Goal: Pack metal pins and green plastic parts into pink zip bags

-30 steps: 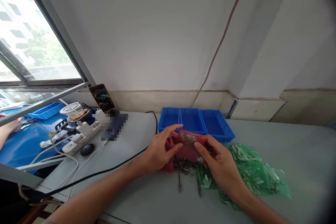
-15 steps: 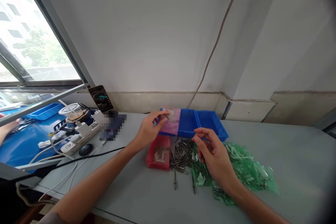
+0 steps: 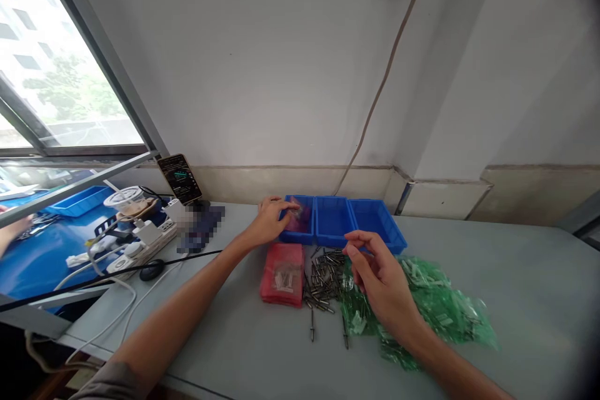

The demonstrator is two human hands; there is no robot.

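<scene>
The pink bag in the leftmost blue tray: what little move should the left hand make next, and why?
Probably ease the left hand off the pink bag and draw it back: the bag appears to lie within the leftmost blue tray, with that hand right at its edge, so little more guiding seems needed.

- Left forearm stretched toward two o'clock.
- Left hand farther out, back uppermost, fingers bent.
- Right forearm angled toward ten o'clock.
- Right hand loosely curled, thumb and index tips slightly apart.
</scene>
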